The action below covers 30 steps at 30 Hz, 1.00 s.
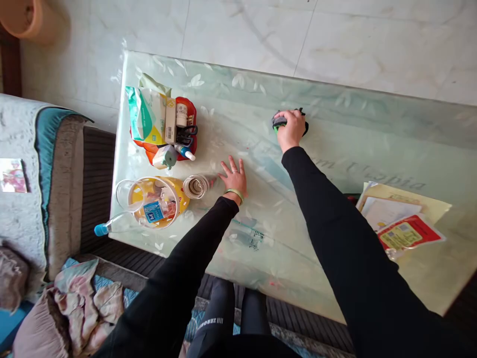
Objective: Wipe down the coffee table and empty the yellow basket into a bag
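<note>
My right hand [291, 128] presses a grey and green cleaning pad [279, 122] onto the far part of a pale green glass tabletop [238, 114], with a black edge showing past my fingers. My left hand [234, 178] lies flat on the glass, fingers spread, holding nothing. A green bangle [234, 195] circles that wrist. Nearest my left fingers stands a clear glass jar [196, 186]. Beyond it is a yellow plastic container [152, 201] with a clear lid.
A red tray [190, 112] holds packets, a box and small bottles at the table's left. A blue-capped plastic bottle [112, 223] lies by the near edge. Papers and a red leaflet [404, 219] lie at the right. A sofa [63, 169] stands left, beside a tiled floor [238, 30].
</note>
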Each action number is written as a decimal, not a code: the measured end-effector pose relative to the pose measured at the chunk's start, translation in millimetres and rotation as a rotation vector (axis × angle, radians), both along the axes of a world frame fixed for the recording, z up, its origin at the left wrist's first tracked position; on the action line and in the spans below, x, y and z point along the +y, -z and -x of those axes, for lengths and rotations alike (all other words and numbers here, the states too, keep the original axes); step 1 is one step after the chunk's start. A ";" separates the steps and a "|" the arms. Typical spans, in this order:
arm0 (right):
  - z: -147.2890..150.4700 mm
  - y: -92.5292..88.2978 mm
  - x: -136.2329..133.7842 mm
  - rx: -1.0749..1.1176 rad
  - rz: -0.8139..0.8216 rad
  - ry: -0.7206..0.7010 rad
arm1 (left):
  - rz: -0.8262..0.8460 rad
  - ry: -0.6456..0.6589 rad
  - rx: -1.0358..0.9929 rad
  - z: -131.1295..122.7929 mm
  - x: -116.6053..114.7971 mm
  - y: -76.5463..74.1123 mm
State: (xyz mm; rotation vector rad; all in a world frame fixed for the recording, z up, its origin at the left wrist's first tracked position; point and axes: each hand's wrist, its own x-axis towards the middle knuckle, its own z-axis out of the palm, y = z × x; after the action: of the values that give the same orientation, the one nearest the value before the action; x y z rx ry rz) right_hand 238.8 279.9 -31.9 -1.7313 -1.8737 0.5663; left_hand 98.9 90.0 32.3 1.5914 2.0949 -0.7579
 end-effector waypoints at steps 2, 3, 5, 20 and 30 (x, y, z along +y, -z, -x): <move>15.8 -6.8 -12.1 0.009 0.015 -0.027 | 0.006 -0.001 -0.001 0.0 0.4 0.2; 19.3 -10.7 -29.9 0.009 0.020 -0.087 | 0.007 -0.003 0.000 0.0 0.5 -0.6; 17.9 -18.1 -77.7 -0.002 0.051 -0.264 | -0.001 -0.007 0.002 -0.2 0.4 -4.1; 65.2 -27.8 -22.6 -0.052 0.064 -0.249 | -0.082 -0.076 -0.079 -1.2 -2.3 -9.6; 71.3 -40.9 8.0 -0.107 0.115 -0.197 | -0.069 -0.092 -0.091 -1.9 -1.4 -11.4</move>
State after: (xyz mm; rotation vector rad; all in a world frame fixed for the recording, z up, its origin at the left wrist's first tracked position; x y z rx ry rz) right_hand 167.5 287.9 9.0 -1.6884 -2.1404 0.6799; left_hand 100.8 88.6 43.7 1.5231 2.1328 -0.5776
